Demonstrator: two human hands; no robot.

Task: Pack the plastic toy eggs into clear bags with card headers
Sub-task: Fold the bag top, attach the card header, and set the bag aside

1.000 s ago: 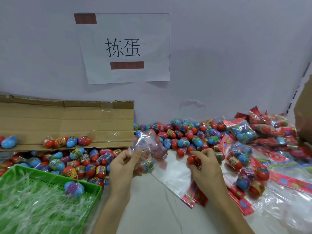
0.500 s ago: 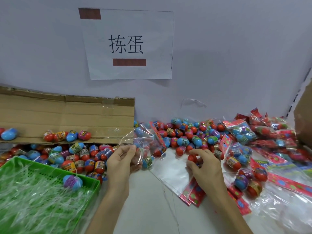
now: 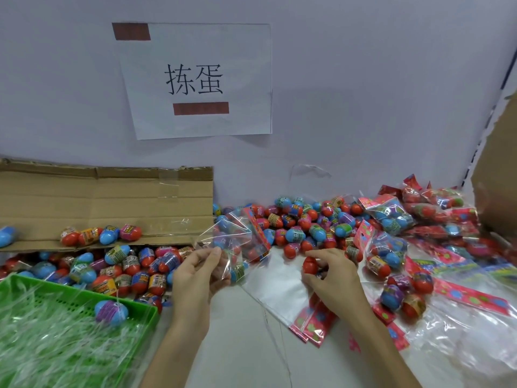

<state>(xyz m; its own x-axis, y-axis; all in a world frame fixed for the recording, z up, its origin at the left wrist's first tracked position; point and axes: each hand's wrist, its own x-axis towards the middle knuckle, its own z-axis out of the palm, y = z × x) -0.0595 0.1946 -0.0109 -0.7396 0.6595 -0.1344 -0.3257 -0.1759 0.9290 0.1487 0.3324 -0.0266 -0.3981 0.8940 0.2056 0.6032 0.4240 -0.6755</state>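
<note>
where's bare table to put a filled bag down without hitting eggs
Bare table shows only near you, between the two forearms, bordered by the green tray and the flat empty bags. Crowded: loose eggs along the wall, filled bags on the right.

Bare left grip (image 3: 200, 271), bare right grip (image 3: 333, 281), both forearms (image 3: 179, 345) bare to frame edge
</note>
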